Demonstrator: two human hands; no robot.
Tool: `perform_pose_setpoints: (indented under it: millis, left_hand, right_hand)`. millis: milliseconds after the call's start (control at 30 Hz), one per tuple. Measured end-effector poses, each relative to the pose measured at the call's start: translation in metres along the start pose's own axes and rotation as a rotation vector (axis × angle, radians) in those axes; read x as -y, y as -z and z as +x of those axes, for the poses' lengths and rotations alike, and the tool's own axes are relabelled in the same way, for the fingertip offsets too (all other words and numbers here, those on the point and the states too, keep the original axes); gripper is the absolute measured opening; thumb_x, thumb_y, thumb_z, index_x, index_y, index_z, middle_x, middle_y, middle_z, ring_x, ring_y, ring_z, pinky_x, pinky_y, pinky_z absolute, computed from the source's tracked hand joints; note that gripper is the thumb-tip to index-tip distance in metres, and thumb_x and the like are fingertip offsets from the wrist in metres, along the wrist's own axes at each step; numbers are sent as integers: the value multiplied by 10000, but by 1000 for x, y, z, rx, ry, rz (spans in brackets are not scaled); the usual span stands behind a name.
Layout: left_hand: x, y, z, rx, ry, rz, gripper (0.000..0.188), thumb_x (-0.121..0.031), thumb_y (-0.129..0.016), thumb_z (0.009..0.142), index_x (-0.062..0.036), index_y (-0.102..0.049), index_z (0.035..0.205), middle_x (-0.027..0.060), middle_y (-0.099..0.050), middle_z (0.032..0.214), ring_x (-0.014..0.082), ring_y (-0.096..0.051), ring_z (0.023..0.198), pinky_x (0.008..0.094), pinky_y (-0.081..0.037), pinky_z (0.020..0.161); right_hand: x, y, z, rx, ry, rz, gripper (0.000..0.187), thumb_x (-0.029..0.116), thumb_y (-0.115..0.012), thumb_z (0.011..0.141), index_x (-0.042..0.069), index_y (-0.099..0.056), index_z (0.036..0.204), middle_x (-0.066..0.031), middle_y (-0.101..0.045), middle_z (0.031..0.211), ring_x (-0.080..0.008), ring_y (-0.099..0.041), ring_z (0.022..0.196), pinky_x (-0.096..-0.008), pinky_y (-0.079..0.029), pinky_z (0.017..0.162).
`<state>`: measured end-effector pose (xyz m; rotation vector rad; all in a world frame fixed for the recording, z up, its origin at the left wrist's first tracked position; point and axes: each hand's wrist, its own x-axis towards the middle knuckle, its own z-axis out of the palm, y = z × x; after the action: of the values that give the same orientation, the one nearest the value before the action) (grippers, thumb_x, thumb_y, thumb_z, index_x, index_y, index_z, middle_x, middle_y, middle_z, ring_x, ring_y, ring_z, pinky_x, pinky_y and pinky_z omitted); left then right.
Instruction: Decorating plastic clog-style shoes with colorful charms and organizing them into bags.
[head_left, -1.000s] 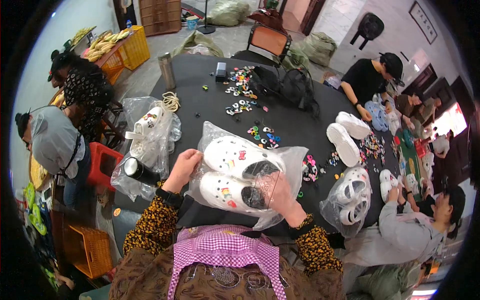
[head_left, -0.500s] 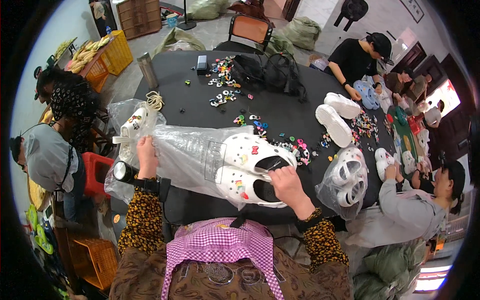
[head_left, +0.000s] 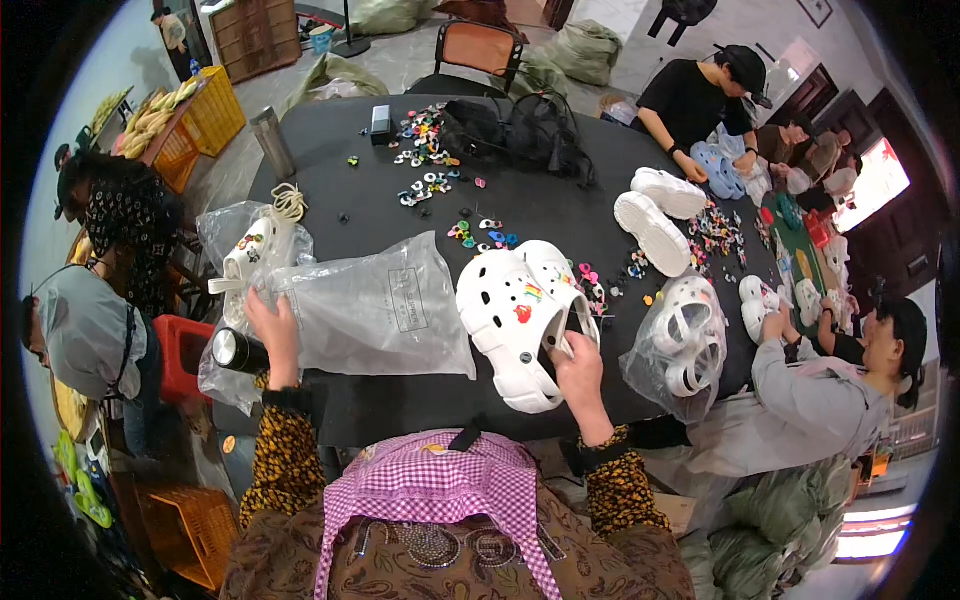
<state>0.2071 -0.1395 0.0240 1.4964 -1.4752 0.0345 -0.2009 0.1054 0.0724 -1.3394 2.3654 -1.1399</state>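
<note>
My right hand [head_left: 580, 375] grips a pair of white clogs [head_left: 508, 325] at their heel openings. The clogs are tilted up, with colourful charms on their tops. Beside them, a clear plastic bag [head_left: 350, 320] lies flattened on the table. The left end of this bag is pinched by my left hand [head_left: 273, 325], though its fingertips are partly hidden. Just beyond that hand sits another white clog with charms [head_left: 248, 250] on crumpled plastic [head_left: 225, 222]. A black cylinder with a silver end [head_left: 238, 350] lies against my left wrist.
Small charms [head_left: 420, 135] are scattered over the black table [head_left: 360, 215]. Bagged white clogs [head_left: 690, 335] and upturned white clogs [head_left: 652, 232] lie to the right. A black mesh bag [head_left: 535, 135] and a metal flask [head_left: 271, 142] stand farther back. Co-workers [head_left: 690, 105] handle footwear on the right.
The white clogs have come out of the plastic bag and tilted upward in my right hand. The bag has gone flat, and my left hand has shifted slightly left and nearer.
</note>
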Motion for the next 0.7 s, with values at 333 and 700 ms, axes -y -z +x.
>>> perform_pose_setpoints:
  millis: [333, 700]
  left_hand:
    - [-161, 47, -83, 1168, 281, -891, 658, -82, -555, 876, 30, -184, 1408, 170, -510, 1208, 189, -575, 946, 317, -466, 828]
    - [-165, 31, -64, 1130, 514, -936, 766, -38, -619, 752, 56, -202, 1388, 146, -465, 1266, 179, -489, 1106, 280, -401, 936]
  right_hand:
    - [61, -57, -12, 15, 138, -11, 282, 91, -655, 720, 0, -593, 979, -190, -593, 929, -367, -559, 887, -426, -449, 783]
    - [103, -71, -41, 347, 156, 111, 321, 105, -508, 809, -49, -483, 1090, -221, -562, 887, -368, -556, 828, -426, -452, 730]
